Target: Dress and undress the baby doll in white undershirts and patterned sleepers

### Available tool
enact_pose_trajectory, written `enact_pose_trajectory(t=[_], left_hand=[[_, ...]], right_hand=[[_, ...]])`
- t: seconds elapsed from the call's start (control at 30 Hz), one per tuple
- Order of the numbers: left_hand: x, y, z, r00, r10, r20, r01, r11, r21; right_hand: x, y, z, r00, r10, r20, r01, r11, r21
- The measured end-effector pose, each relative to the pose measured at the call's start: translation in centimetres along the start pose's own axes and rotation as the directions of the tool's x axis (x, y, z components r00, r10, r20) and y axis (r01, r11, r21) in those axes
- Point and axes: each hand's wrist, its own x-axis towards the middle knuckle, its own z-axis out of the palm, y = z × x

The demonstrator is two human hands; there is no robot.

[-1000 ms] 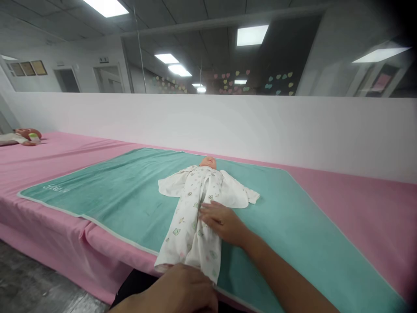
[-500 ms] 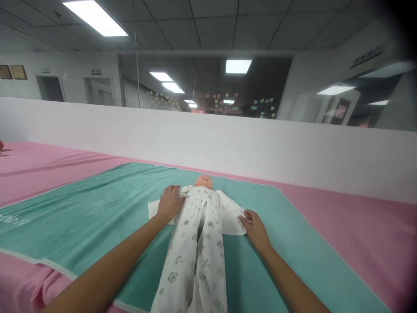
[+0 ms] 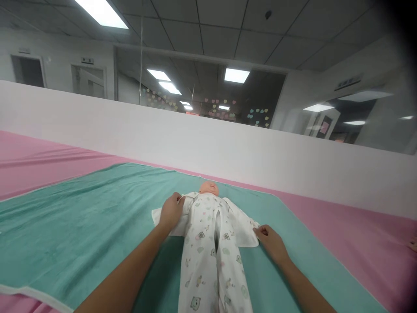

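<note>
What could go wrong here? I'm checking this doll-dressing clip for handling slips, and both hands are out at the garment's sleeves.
1. The left hand presses one sleeve while the right hand holds the other sleeve's edge; an uneven tug could skew the white printed garment off the doll.
2. The garment's legs run toward the near edge of the green mat; they may slide off.
</note>
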Motion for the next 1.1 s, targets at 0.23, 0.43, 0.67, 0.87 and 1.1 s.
enact_pose_trajectory(t=[0.23, 0.43, 0.67, 0.87, 1.1], left_hand=[[-3.3, 5.5, -2.7, 0.77, 0.249, 0.588, 0.366, 0.583, -0.726], [-3.0, 3.9, -2.0, 0.811, 0.217, 0.543, 0.433, 0.401, -0.807], [-2.0, 1.3, 1.7, 0.994, 0.025, 0.111, 0.04, 0.835, -0.549], [-4.0, 2.5, 3.1, 0.939, 0.318, 0.132, -0.266, 0.914, -0.306], [-5.1, 4.3, 2.1, 0.928, 0.352, 0.123, -0.289, 0.888, -0.358]], right_hand=[[-0.5, -0.3, 0.8, 0.996, -0.083, -0.04, 0.084, 0.996, 0.033], [0.1, 0.6, 0.8, 0.998, -0.067, -0.012, 0.065, 0.993, -0.1], [-0.6, 0.0, 0.3, 1.0, -0.009, -0.001, 0.009, 0.973, -0.233], [-0.4, 0.5, -0.6, 1.0, 0.022, 0.015, -0.019, 0.979, -0.205], [0.2, 1.0, -0.7, 0.999, 0.047, 0.009, -0.048, 0.998, 0.042]])
